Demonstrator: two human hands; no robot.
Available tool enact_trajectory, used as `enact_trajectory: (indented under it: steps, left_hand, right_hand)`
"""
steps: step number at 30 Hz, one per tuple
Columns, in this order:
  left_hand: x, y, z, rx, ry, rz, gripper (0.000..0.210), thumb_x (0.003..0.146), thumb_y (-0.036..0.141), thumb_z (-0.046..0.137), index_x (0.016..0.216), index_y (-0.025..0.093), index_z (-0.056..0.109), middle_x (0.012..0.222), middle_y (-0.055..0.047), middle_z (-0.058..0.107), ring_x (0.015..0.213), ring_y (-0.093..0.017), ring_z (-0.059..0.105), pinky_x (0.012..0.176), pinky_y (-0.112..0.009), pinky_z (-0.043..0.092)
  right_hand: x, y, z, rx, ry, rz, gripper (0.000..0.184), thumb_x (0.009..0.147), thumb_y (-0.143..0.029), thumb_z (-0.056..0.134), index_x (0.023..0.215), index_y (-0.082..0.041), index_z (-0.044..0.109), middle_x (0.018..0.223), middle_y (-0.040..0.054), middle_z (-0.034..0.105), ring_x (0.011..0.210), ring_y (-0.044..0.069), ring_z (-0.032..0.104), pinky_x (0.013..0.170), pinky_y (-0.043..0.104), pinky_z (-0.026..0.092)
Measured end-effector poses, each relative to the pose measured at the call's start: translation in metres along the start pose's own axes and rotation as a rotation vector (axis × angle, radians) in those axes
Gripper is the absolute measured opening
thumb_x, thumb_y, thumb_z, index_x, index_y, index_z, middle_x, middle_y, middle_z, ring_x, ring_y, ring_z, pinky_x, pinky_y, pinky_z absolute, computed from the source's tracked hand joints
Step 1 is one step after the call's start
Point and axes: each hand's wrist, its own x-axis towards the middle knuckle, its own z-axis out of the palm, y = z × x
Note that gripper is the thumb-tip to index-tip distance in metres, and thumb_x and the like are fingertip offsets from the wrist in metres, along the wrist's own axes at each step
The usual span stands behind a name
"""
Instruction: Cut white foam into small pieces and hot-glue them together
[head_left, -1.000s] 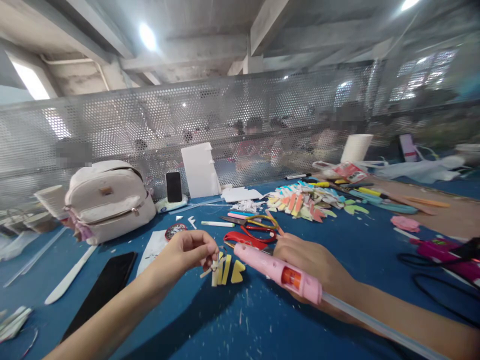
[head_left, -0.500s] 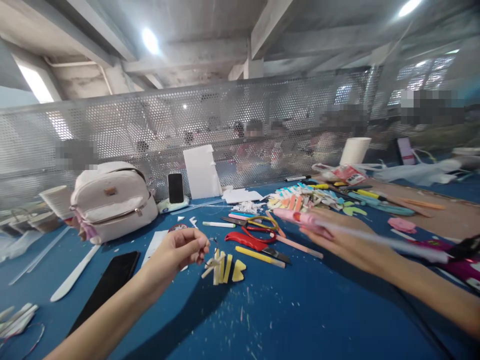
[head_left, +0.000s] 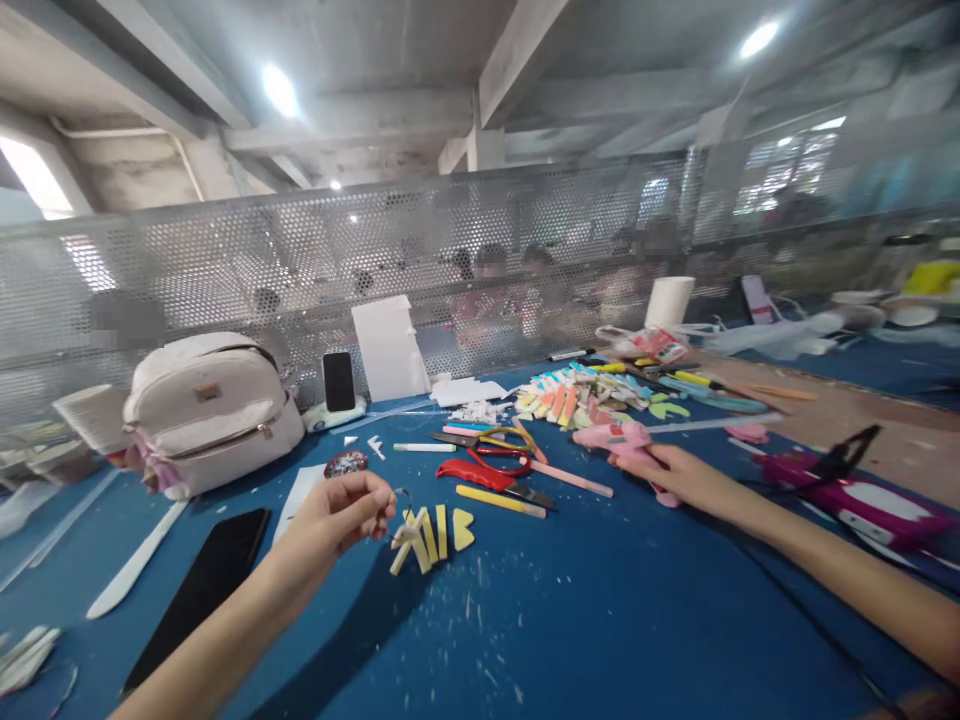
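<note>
My left hand [head_left: 352, 510] is pinched above the table, its fingertips closed on a thin dark wire [head_left: 405, 494] that curves out to the right. Pale strips [head_left: 405, 545] lie or hang at the wire's lower end; whether they are joined to it I cannot tell. Beside them are yellow strips [head_left: 442, 532] and a yellow scalloped piece [head_left: 463, 530]. My right hand [head_left: 675, 475] is wrapped round the handle of a pink glue gun [head_left: 615, 436], its nozzle pointing left near a heap of coloured offcuts [head_left: 570, 395]. A clear glue stick [head_left: 712, 424] extends behind the gun.
Red-handled cutters [head_left: 480, 475], scissors [head_left: 502, 458] and a yellow marker [head_left: 501, 501] lie mid-table. To the left are a black phone [head_left: 199, 595], a white knife-shaped tool [head_left: 139, 565] and a backpack [head_left: 214, 410]. A magenta device [head_left: 855, 500] sits at right, before a perforated metal screen [head_left: 315, 260].
The view has turned slightly right. My right hand has moved the glue gun right and lower, away from the offcuts. My left hand keeps its pinch on the wire.
</note>
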Motion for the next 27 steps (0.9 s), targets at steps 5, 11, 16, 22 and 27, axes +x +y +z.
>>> enact_trajectory:
  steps: [5,11,16,22,27]
  left_hand:
    - [0.002,-0.004,0.0,0.024,-0.01,0.012,0.035,0.077,0.047,0.074,0.075,0.015,0.062,0.074,0.0,0.059,0.062,-0.007,0.049,0.063,-0.019,0.041]
    - [0.006,-0.014,-0.003,0.056,0.01,0.063,0.04,0.074,0.052,0.075,0.073,0.014,0.062,0.071,0.0,0.059,0.06,-0.007,0.049,0.06,-0.02,0.04]
    - [0.007,-0.018,-0.005,0.124,0.013,0.113,0.042,0.074,0.055,0.073,0.074,0.014,0.062,0.069,0.0,0.059,0.062,-0.01,0.051,0.061,-0.021,0.04]
    - [0.004,-0.022,0.0,0.224,0.04,0.179,0.037,0.078,0.05,0.07,0.072,0.014,0.062,0.066,0.0,0.06,0.061,-0.011,0.051,0.06,-0.023,0.041]
    - [-0.007,-0.025,0.005,0.303,0.067,0.177,0.028,0.083,0.042,0.065,0.073,0.015,0.062,0.067,0.0,0.059,0.063,-0.012,0.053,0.062,-0.023,0.041]
  right_hand:
    - [-0.014,-0.009,-0.008,-0.061,-0.078,-0.018,0.046,0.09,-0.053,0.046,0.094,-0.011,0.064,0.077,0.011,0.069,0.077,0.028,0.066,0.074,0.032,0.047]
    - [-0.062,-0.014,-0.022,-0.493,0.05,-0.008,0.057,0.087,-0.054,0.037,0.123,-0.016,0.06,0.136,0.0184,0.056,0.125,0.04,0.053,0.09,0.047,0.049]
    - [-0.102,-0.044,-0.03,-0.463,0.018,-0.069,0.043,0.087,-0.058,0.045,0.116,-0.033,0.065,0.134,0.0063,0.059,0.121,0.035,0.057,0.1,0.054,0.045]
    - [-0.095,-0.115,-0.013,-0.265,-0.268,-0.469,0.024,0.097,-0.036,0.048,0.113,-0.03,0.063,0.125,0.0067,0.063,0.122,0.029,0.056,0.101,0.047,0.045]
    - [-0.062,-0.162,0.049,-0.039,-0.381,-0.748,0.031,0.096,-0.023,0.051,0.127,-0.024,0.053,0.134,0.0079,0.054,0.126,0.022,0.048,0.106,0.04,0.041]
